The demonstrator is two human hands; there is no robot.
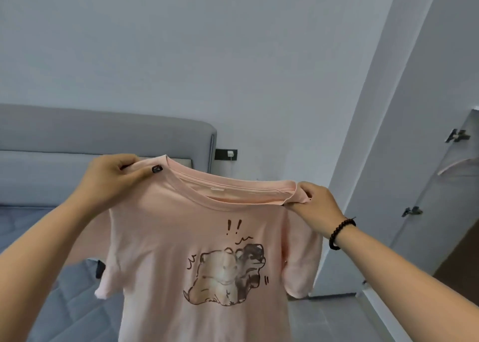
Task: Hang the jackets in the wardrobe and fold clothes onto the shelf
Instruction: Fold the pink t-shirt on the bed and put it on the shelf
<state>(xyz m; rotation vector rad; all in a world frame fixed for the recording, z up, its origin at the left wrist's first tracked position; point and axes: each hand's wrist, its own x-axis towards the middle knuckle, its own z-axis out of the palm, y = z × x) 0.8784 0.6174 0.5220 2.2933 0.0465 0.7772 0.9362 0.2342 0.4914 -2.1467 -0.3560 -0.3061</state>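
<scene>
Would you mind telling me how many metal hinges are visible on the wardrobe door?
2: one hinge near the top of the wardrobe door on the right, another hinge lower down. Others may lie outside the frame.

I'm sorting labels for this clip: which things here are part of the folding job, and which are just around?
Part of the job: pink T-shirt, left hand, right hand, wardrobe door.

Just around: bed, headboard, wall socket, bead bracelet.

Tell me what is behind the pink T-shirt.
Behind the pink T-shirt: grey bed and padded headboard. Whatever lies directly behind the fabric is hidden.
</scene>
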